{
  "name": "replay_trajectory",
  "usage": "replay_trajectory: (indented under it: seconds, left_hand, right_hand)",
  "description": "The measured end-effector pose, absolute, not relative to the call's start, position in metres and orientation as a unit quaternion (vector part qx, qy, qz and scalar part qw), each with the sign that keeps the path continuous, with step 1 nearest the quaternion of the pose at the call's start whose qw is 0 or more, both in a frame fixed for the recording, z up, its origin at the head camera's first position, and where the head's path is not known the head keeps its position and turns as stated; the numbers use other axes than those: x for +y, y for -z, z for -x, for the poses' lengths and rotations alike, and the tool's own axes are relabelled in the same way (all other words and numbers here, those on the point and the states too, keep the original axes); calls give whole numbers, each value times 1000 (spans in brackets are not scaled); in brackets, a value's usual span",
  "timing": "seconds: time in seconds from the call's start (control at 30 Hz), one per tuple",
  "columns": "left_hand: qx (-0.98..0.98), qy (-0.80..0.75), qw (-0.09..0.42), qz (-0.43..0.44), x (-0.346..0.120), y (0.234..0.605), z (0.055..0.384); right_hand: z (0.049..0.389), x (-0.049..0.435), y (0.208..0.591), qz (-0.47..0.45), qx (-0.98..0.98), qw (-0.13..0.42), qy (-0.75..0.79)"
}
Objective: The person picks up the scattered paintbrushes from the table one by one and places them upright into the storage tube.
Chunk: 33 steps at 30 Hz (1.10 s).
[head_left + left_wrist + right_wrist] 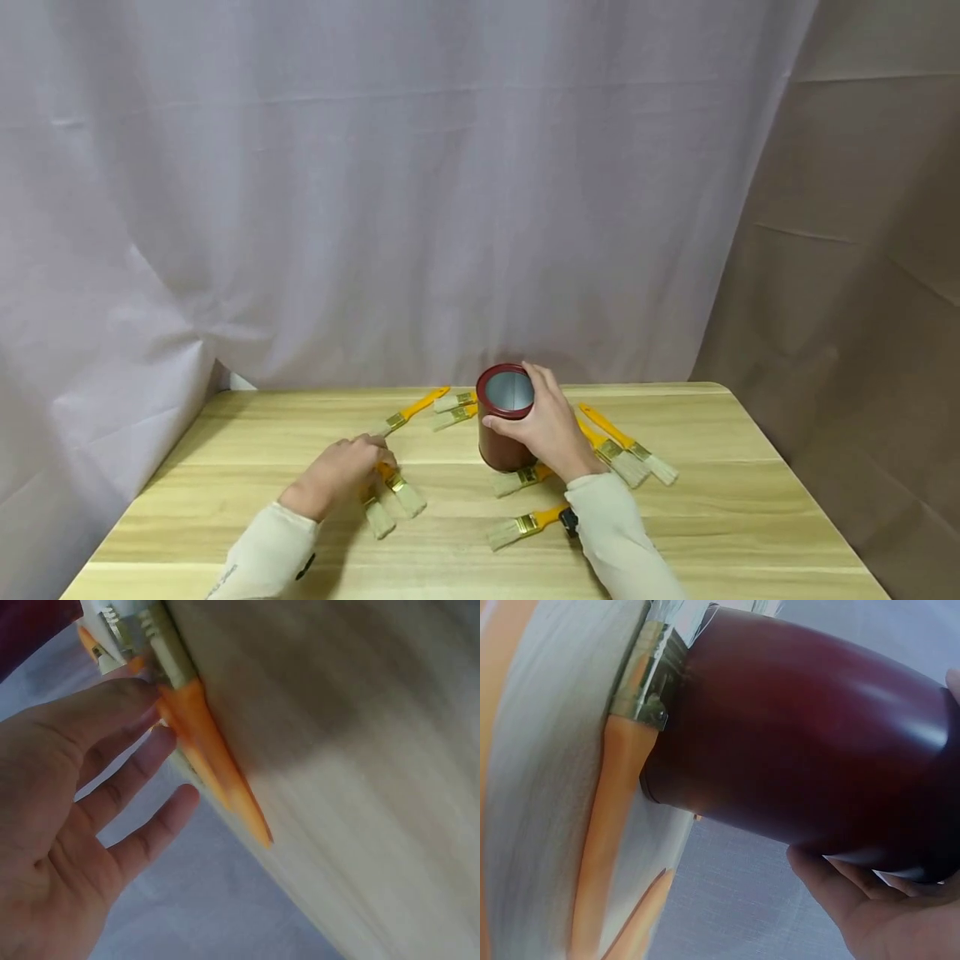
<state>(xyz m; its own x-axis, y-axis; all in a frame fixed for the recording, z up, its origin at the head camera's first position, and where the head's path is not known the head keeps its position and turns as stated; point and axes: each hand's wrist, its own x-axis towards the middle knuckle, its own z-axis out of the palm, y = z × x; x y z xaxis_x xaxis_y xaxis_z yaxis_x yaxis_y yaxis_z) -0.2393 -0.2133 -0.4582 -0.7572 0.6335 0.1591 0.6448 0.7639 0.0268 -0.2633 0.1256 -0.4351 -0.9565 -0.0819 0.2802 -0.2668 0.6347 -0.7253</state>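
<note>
My right hand [551, 429] grips a dark red can [504, 442], thumb over the near side of its rim and fingers round the far side. The can is upright with its top uncovered, showing a bare metal inside. In the right wrist view the can [810, 742] lies behind a paintbrush [604, 802] with an orange handle. My left hand [345, 471] is over the handles of two paintbrushes, one on the right [407, 496] and one on the left [378, 517]. In the left wrist view its loosely bent fingertips are right at an orange handle [214, 757].
A paintbrush [416, 406] lies at the back left, and two more bristle heads [450, 417] show left of the can. Two paintbrushes [633, 446] lie right of my right hand. Another paintbrush [525, 525] is in front, near my right sleeve. Pale curtains surround the wooden table [720, 517].
</note>
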Motion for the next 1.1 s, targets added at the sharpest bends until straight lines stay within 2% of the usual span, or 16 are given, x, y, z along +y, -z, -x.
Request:
replay_trajectory:
  seconds: [0.53, 0.7, 0.93, 1.1]
  left_hand:
    - [-924, 72, 95, 363, -176, 470, 242]
    - [-927, 124, 65, 348, -167, 471, 244]
    - [-930, 209, -16, 302, -159, 467, 247]
    - [-928, 229, -27, 293, -152, 466, 248]
  right_hand:
    - [269, 128, 436, -98, -898, 116, -412]
    - [271, 128, 436, -97, -899, 120, -411]
    - [272, 130, 437, -95, -899, 122, -410]
    - [273, 131, 437, -93, -899, 126, -409]
